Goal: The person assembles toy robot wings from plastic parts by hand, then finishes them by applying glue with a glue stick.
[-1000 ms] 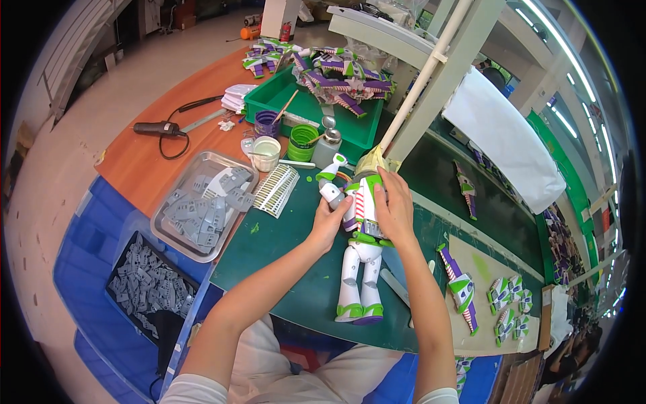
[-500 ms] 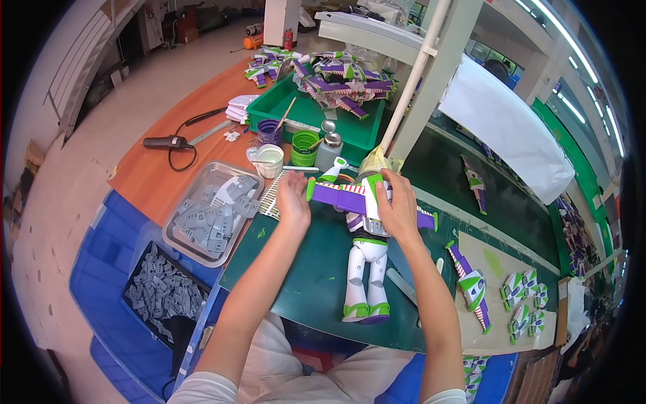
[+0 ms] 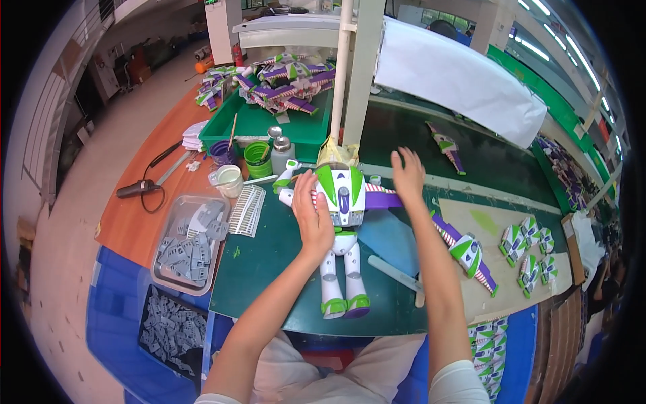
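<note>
On the green work mat [image 3: 256, 286] lies a white, green and purple toy space figure [image 3: 344, 266], its feet toward me. A winged backpack [image 3: 344, 192] covers its upper body, with a purple, red-striped wing [image 3: 380, 200] reaching right. My left hand [image 3: 315, 215] is closed around the backpack's left side and hides most of that wing. At the right wing's tip is my right hand [image 3: 408, 178], its fingers stretched up and apart, with nothing gripped. One arm of the figure [image 3: 288, 176] sticks out at upper left.
Left of the mat are a metal tray [image 3: 159, 273] of grey parts, a white rack [image 3: 247, 211] and paint cups [image 3: 258, 160]. A green bin [image 3: 222, 124] heaped with winged parts stands behind. Another winged backpack [image 3: 465, 251] and smaller pieces [image 3: 528, 246] lie right on cardboard.
My left hand has moved from the left wing tip onto the backpack's side. My right hand has let go of the backpack and shifted to the right wing tip. The view has turned right.
</note>
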